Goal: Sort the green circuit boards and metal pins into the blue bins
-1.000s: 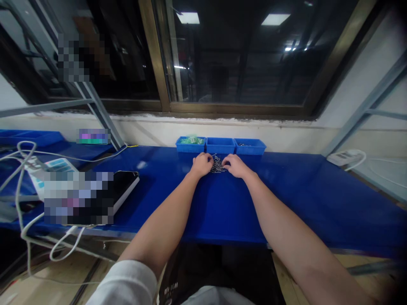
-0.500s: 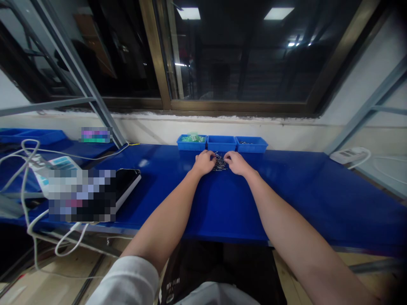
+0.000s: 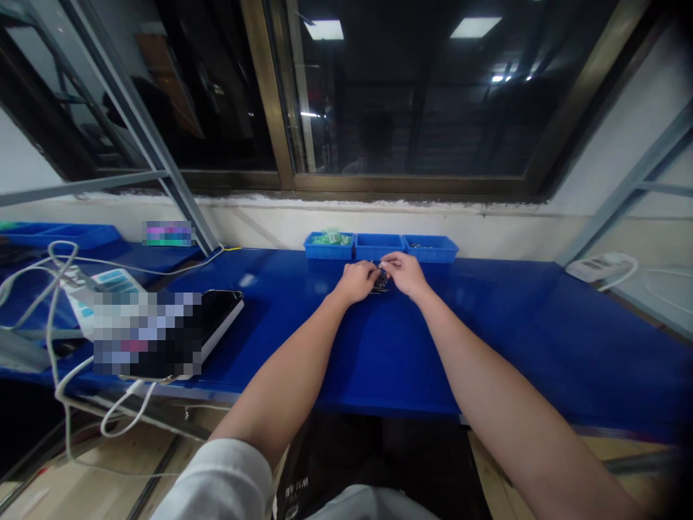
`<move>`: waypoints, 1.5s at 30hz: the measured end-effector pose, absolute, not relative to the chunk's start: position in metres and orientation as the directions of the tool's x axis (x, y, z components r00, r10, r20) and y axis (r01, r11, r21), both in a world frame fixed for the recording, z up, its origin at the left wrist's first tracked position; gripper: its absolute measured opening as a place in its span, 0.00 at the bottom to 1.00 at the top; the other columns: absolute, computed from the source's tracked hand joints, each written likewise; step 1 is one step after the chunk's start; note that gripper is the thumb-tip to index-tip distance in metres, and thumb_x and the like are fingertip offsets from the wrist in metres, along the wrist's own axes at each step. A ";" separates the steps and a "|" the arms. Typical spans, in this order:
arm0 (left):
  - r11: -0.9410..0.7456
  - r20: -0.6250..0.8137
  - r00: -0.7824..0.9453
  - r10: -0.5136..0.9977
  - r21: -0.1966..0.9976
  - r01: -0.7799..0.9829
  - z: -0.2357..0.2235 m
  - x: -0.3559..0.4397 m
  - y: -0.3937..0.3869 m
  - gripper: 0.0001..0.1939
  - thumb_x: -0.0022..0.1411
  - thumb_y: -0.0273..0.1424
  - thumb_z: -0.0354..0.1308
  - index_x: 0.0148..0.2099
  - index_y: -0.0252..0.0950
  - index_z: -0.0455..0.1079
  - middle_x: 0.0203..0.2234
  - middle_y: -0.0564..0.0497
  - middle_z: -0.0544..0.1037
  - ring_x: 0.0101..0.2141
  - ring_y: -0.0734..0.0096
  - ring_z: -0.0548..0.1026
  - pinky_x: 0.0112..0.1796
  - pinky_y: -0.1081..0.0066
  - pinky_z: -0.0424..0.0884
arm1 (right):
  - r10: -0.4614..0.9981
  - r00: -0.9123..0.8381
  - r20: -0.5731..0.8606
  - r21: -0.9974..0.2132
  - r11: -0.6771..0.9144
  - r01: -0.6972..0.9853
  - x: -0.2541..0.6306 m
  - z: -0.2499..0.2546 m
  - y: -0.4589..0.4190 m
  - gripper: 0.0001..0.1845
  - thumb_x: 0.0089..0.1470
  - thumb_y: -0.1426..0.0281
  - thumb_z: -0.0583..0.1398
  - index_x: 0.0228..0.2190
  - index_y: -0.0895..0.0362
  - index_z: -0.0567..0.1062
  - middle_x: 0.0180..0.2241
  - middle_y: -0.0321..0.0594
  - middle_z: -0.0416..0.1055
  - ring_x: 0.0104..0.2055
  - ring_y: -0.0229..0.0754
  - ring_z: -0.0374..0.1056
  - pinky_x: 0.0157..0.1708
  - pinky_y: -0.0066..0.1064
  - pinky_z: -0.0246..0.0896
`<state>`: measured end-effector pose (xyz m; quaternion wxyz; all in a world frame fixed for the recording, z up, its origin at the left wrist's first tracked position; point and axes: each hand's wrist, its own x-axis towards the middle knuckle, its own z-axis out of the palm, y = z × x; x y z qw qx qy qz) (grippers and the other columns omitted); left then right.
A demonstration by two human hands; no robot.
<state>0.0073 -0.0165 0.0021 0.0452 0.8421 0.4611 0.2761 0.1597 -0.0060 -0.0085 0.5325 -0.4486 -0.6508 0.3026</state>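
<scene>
A small heap of thin, dark and silvery metal pieces (image 3: pixel 380 287) lies on the blue table (image 3: pixel 390 354); they are too small to name more exactly. Over the heap's left side is my left hand (image 3: pixel 357 282), fingers closed and pointing right. My right hand (image 3: pixel 405 274) reaches in from the other side with thumb and forefinger pinched together. Both sets of fingertips meet, or nearly so, above the heap. Whatever is between them is too small and too covered to make out.
Behind the hands stand three blue bins: one with green-and-clear packets (image 3: pixel 330 239), a middle bin (image 3: pixel 379 245), and a right bin (image 3: pixel 430 250) with some small metal pieces. At left lie a black-screened device (image 3: pixel 221 307) and white cables (image 3: pixel 54 318). A white power strip (image 3: pixel 598 267) sits at right.
My left hand has moved right, over more of the heap, and its fingers now come close to those of my right hand. The right hand has hardly moved.
</scene>
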 end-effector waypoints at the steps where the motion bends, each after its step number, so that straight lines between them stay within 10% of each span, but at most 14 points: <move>1: -0.561 0.423 0.414 0.806 0.323 0.763 0.002 0.007 -0.016 0.16 0.64 0.35 0.44 0.34 0.37 0.71 0.33 0.48 0.75 0.37 0.67 0.72 0.40 0.68 0.64 | 0.896 -0.025 0.442 -0.857 0.431 0.284 0.160 -0.008 -0.007 0.11 0.46 0.69 0.58 0.34 0.59 0.74 0.26 0.39 0.73 0.24 0.37 0.67 0.27 0.30 0.64; 7: -0.545 0.409 0.406 0.817 0.322 0.774 0.004 0.006 -0.016 0.15 0.62 0.32 0.44 0.32 0.36 0.71 0.32 0.48 0.76 0.35 0.67 0.72 0.38 0.69 0.64 | 0.822 -0.095 0.562 -0.686 0.527 0.502 0.161 -0.003 -0.017 0.11 0.47 0.70 0.58 0.33 0.56 0.78 0.34 0.40 0.77 0.34 0.41 0.71 0.39 0.34 0.65; 14: -0.526 0.366 0.384 0.847 0.480 0.702 0.010 0.004 -0.021 0.24 0.65 0.43 0.38 0.33 0.36 0.72 0.32 0.49 0.77 0.36 0.67 0.73 0.39 0.70 0.64 | 0.849 -0.022 0.528 -0.771 0.490 0.407 0.170 0.001 -0.016 0.10 0.45 0.65 0.60 0.27 0.57 0.79 0.28 0.39 0.76 0.30 0.40 0.69 0.33 0.31 0.63; 21: -0.402 0.364 0.214 0.906 0.583 0.706 0.007 -0.001 -0.016 0.29 0.66 0.45 0.33 0.35 0.37 0.72 0.34 0.49 0.78 0.39 0.65 0.74 0.42 0.69 0.64 | 0.939 -0.310 0.147 -0.925 0.242 0.293 0.181 0.004 -0.019 0.16 0.45 0.60 0.58 0.21 0.61 0.77 0.17 0.40 0.71 0.16 0.31 0.55 0.16 0.25 0.48; 29: -0.337 0.371 0.126 0.920 0.585 0.737 0.009 -0.002 -0.016 0.27 0.67 0.44 0.34 0.36 0.37 0.71 0.34 0.48 0.78 0.40 0.64 0.73 0.43 0.68 0.63 | 0.921 -0.089 0.380 -0.889 0.390 0.239 0.175 -0.001 -0.009 0.38 0.40 0.72 0.61 0.55 0.52 0.63 0.56 0.48 0.61 0.27 0.34 0.66 0.24 0.27 0.62; 36: -0.313 0.373 0.109 0.922 0.544 0.779 0.006 -0.005 -0.011 0.22 0.66 0.42 0.38 0.37 0.37 0.70 0.35 0.48 0.78 0.39 0.64 0.73 0.41 0.67 0.64 | 0.927 -0.001 0.375 -0.840 0.340 0.422 0.184 -0.016 0.005 0.16 0.43 0.77 0.57 0.37 0.60 0.77 0.35 0.45 0.76 0.35 0.41 0.72 0.37 0.33 0.66; 45: -0.291 0.364 0.106 0.926 0.505 0.812 0.000 -0.007 -0.005 0.13 0.62 0.35 0.46 0.40 0.40 0.72 0.40 0.49 0.77 0.43 0.62 0.72 0.44 0.65 0.64 | 0.926 0.004 0.378 -0.738 0.298 0.605 0.184 -0.015 -0.001 0.12 0.43 0.73 0.58 0.32 0.57 0.78 0.30 0.41 0.76 0.33 0.41 0.71 0.38 0.33 0.65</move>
